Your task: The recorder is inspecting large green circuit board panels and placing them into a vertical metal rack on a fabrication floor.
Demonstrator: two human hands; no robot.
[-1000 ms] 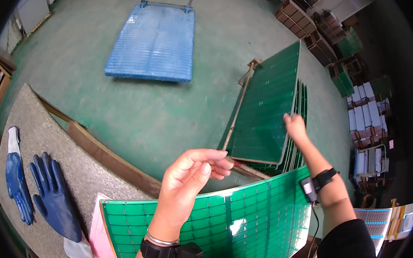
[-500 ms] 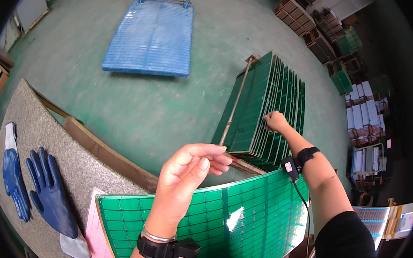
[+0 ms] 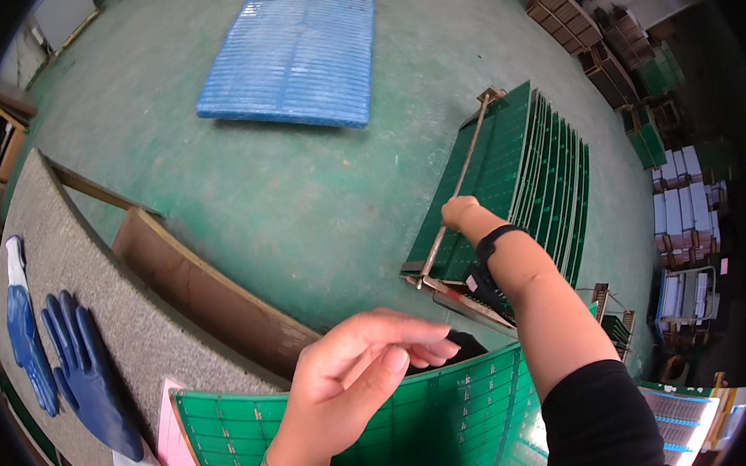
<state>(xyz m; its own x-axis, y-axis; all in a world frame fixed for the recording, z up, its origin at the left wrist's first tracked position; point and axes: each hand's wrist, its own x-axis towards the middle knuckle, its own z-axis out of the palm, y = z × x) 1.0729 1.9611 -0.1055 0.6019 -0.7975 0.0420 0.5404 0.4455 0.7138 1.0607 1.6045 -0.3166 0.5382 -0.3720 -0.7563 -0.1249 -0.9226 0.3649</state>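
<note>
My right hand (image 3: 461,212) is closed around the thin metal bar (image 3: 474,150) along the side of a low rack on the floor. Upright green circuit board panels (image 3: 552,166) stand in that rack, side by side with narrow gaps. My left hand (image 3: 362,376) hovers over a large green circuit board panel (image 3: 413,405) at the bench edge, its fingers loosely bent, thumb apart from them and nothing visible between. A shadow falls across this panel, and my left wrist hides part of it.
Blue-coated work gloves (image 3: 90,373) lie on the speckled grey bench (image 3: 147,312), near a pink sheet (image 3: 173,459). A blue platform cart (image 3: 294,60) stands on the green floor ahead. Stacked racks (image 3: 566,16) and piles of pale boards (image 3: 686,200) line the right side.
My right hand has left the tops of the racked panels and moved left onto the metal bar. My left hand stays over the large panel. The whole view has shifted slightly.
</note>
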